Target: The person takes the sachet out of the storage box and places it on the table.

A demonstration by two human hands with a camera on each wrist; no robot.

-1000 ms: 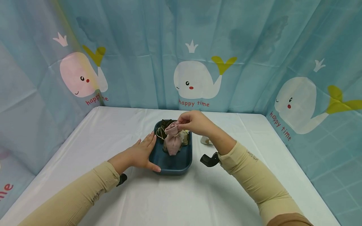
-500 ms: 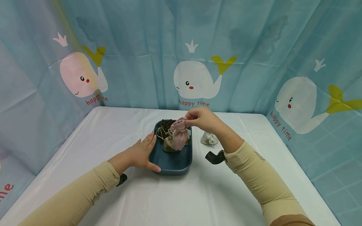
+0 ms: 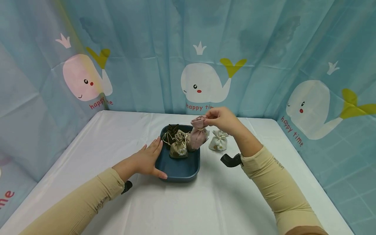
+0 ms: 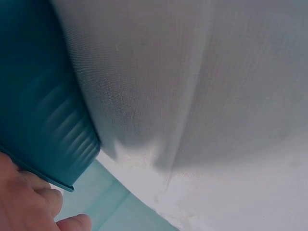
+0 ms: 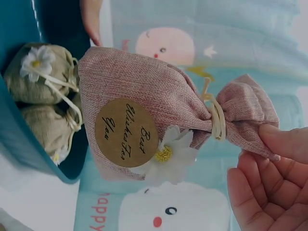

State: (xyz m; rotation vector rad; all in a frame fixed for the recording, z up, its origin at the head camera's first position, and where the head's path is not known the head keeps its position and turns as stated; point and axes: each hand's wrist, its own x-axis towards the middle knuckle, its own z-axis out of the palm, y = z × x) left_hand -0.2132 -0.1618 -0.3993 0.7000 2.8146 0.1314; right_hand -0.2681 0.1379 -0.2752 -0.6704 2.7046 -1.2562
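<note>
My right hand [image 3: 221, 120] pinches the gathered top of a pink drawstring pouch [image 3: 198, 138] between thumb and fingers. In the right wrist view the pouch [image 5: 130, 106] shows a round brown label reading "Best Wishes For You", a white cloth flower and a cream tie. It hangs over the right rim of a dark blue plastic bin [image 3: 177, 171]. My left hand [image 3: 147, 158] rests along the bin's left side, fingers spread, thumb at the front corner. Inside the bin sit an olive-tan pouch [image 3: 178, 150] with a white flower, another tan pouch partly behind the pink one, and a dark brown pouch [image 3: 169, 133].
Just right of the bin, a white drawstring pouch [image 3: 218, 141] with a flower stands on the white-covered table [image 3: 176, 209]. A blue curtain [image 3: 141, 81] printed with whales surrounds the table's back and sides.
My right hand has carried the pink pouch up and rightward from above the bin's middle to its right rim, uncovering the tan pouches. The left hand stays put.
</note>
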